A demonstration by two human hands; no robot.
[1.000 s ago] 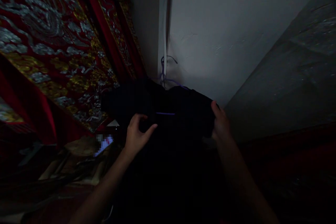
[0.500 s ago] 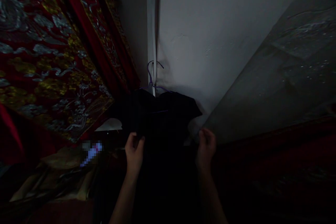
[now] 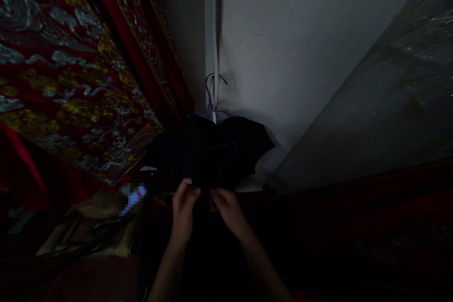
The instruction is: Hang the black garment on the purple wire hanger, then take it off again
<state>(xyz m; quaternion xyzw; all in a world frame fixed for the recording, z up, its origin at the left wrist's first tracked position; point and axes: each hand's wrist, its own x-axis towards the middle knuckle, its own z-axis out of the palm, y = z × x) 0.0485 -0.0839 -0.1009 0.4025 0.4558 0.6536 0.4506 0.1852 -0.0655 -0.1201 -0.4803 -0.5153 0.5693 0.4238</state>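
Note:
A black short-sleeved garment (image 3: 240, 148) hangs against the wall on a thin purple hanger (image 3: 208, 92). The hanger's hook loops over something beside a narrow white strip. At the garment's front, my left hand (image 3: 183, 200) has its thumb and fingers pinched on the dark cloth. Close by on the right, my right hand (image 3: 228, 207) is closed with its fingertips on the cloth too. Only a small gap separates the two hands. The garment's lower part is lost in the darkness, and the exact fold between the fingers is hard to make out.
On the left hangs a red cloth (image 3: 85, 71) with gold and silver embroidery. Below it stands a wooden chair or stool-like piece (image 3: 99, 217), with a blurred bluish item (image 3: 132, 200) near it. A pale wall (image 3: 300, 33) is behind, with a grey slanted surface (image 3: 382, 94) on the right.
My right hand has moved left from the garment's right side to its middle, close to my left hand. The garment's front has drawn inward with it. The view has shifted slightly.

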